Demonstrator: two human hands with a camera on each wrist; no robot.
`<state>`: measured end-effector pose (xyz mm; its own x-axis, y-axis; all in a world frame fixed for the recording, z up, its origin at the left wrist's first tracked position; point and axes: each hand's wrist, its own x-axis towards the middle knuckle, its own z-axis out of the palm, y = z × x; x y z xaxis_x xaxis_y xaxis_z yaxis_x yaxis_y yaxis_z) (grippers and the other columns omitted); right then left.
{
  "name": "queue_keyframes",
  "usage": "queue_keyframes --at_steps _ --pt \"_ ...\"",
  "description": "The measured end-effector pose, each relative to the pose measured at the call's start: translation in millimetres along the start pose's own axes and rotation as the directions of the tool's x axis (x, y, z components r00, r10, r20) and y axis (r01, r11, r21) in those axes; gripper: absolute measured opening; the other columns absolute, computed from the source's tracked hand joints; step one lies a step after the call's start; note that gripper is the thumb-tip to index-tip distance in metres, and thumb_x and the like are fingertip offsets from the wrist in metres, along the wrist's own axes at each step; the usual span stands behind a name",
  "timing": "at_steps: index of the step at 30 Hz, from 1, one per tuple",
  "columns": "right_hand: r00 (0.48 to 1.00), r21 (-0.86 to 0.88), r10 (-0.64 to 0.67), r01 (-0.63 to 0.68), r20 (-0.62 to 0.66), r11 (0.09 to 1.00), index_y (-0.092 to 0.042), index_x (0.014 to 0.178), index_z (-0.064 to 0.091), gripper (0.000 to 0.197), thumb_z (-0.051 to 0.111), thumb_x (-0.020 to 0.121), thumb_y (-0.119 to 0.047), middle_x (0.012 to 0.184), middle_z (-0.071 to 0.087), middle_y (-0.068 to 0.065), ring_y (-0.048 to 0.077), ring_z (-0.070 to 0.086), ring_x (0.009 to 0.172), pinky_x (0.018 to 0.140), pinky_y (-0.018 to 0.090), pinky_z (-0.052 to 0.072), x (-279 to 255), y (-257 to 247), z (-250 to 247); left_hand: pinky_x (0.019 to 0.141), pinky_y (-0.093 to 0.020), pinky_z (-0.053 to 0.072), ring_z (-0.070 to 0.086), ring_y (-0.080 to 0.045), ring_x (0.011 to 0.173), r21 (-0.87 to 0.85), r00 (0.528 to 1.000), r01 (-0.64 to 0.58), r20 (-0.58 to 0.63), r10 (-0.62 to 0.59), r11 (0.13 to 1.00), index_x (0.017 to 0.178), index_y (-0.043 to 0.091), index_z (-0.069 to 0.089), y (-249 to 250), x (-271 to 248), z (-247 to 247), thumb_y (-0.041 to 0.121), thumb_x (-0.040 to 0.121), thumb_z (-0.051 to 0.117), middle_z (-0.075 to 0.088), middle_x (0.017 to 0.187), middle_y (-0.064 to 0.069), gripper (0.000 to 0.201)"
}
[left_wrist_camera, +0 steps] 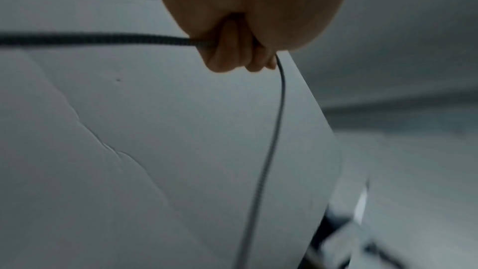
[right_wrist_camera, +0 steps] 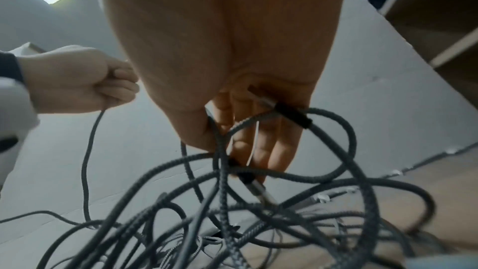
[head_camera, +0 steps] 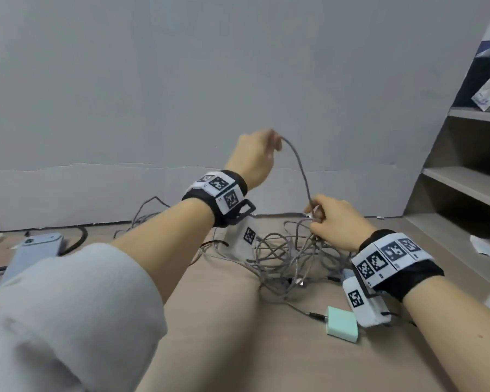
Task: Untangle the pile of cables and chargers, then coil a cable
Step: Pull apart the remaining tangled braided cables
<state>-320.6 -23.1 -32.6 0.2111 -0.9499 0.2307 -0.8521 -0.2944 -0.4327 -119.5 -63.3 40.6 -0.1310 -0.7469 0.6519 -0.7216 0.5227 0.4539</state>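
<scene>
My left hand (head_camera: 252,158) is raised, fingers curled tight around a grey braided cable (head_camera: 300,171). My right hand (head_camera: 335,220) pinches strands just above the tangled pile (head_camera: 289,258) on the table (head_camera: 266,349), near a mint charger (head_camera: 341,323).

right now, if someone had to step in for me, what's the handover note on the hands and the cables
Left hand: raised above the table, gripping one grey braided cable that runs down to the right hand.
Right hand: low at the top of the tangled pile, fingers pinching strands and a connector end.
Mint charger block: on the table near the right wrist, one cable plugged in.
Done: one cable partly lifted out.
Left: the pile is mostly knotted; free that cable, then coil it. Nothing is coiled yet.
</scene>
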Motion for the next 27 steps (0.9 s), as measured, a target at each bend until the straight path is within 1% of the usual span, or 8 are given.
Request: queue_keyframes --at_steps 5,8,11,15,16,19,23,27 --pt "0.996 -0.036 0.045 -0.042 0.076 0.998 -0.022 0.076 0.057 0.017 0.064 0.091 -0.019 0.072 0.061 -0.004 0.018 0.056 0.073 0.062 0.025 0.04 -2.4 21.5 6.8 0.092 -0.04 0.048 0.064 -0.033 0.102 -0.341 0.832 0.255 -0.399 -0.385 0.905 0.092 0.015 0.067 -18.5 48.7 -26.6 0.015 0.105 0.038 0.072 0.105 -0.013 0.032" --pt "0.994 -0.012 0.072 -0.072 0.085 0.997 -0.016 0.074 0.065 0.02 0.064 0.093 -0.023 0.072 0.069 0.002 0.02 0.062 0.071 0.062 0.028 0.043 1.1 21.5 0.9 0.085 -0.033 0.048 0.064 -0.029 0.102 -0.288 0.778 0.479 -0.298 -0.553 0.829 0.107 0.005 0.069 -44.5 50.2 -24.4 0.016 0.104 0.04 0.071 0.109 -0.011 0.031" --pt "0.996 0.045 0.089 -0.088 -0.003 0.995 -0.009 0.082 0.067 0.021 0.061 0.096 -0.023 0.074 0.072 0.009 0.021 0.062 0.068 0.058 0.026 0.041 3.0 18.3 -5.4 0.093 -0.04 0.047 0.056 -0.039 0.121 0.143 0.746 0.665 -0.089 -0.66 0.733 0.118 -0.002 0.059 -52.3 32.4 -11.8 0.016 0.1 0.047 0.058 0.132 -0.023 0.028" --pt "0.998 0.023 0.048 -0.047 -0.043 0.999 -0.014 0.085 0.068 0.016 0.06 0.096 -0.021 0.073 0.072 0.004 0.02 0.068 0.075 0.066 0.029 0.052 6.7 13.7 -5.2 0.124 -0.051 0.009 0.003 -0.04 0.152 0.533 0.944 0.129 0.193 -0.269 0.836 0.16 0.022 0.008 -22.9 2.6 11.5 0.008 0.087 0.056 -0.002 0.167 -0.015 0.089" --pt "0.998 0.017 0.037 -0.037 -0.05 0.999 -0.015 0.084 0.067 0.015 0.059 0.096 -0.021 0.073 0.072 0.003 0.021 0.068 0.075 0.07 0.033 0.055 8.4 12.9 -4.5 0.125 -0.051 0.007 0.003 -0.037 0.153 0.503 0.938 -0.12 0.34 -0.068 0.856 0.16 0.027 0.008 -12.3 -1.6 20.4 0.004 0.084 0.055 0.002 0.167 -0.012 0.093" --pt "0.996 0.01 0.014 -0.013 -0.089 1.0 -0.019 0.085 0.064 0.011 0.059 0.095 -0.02 0.073 0.066 0.002 0.026 0.064 0.075 0.072 0.038 0.054 8.4 9.7 -6.1 0.119 -0.045 0.023 0.042 -0.028 0.138 0.346 0.713 -0.542 0.672 0.2 0.766 0.149 0.024 0.042 15.6 -10.4 47.1 0.012 0.096 0.052 0.051 0.144 -0.008 0.055" --pt "0.982 0.0 0.027 -0.027 -0.19 1.0 -0.022 0.094 0.064 0.008 0.057 0.097 -0.022 0.074 0.06 0.0 0.026 0.06 0.079 0.072 0.037 0.05 -0.3 13.1 -11.5 0.09 -0.04 0.05 0.062 -0.027 0.103 0.319 0.705 -0.563 0.667 0.241 0.763 0.114 0.014 0.068 24.6 -4.2 59.8 0.021 0.105 0.049 0.065 0.107 -0.006 0.022" --pt "0.984 0.068 0.055 -0.044 -0.168 0.997 -0.022 0.097 0.06 0.005 0.061 0.093 -0.021 0.075 0.058 -0.005 0.014 0.057 0.074 0.061 0.029 0.04 -9.0 17.6 -16.5 0.078 -0.03 0.044 0.059 -0.023 0.092 0.177 0.834 -0.446 0.438 0.335 0.877 0.096 0.012 0.068 34.2 9.1 56.6 0.005 0.1 0.047 0.061 0.093 0.002 0.023"
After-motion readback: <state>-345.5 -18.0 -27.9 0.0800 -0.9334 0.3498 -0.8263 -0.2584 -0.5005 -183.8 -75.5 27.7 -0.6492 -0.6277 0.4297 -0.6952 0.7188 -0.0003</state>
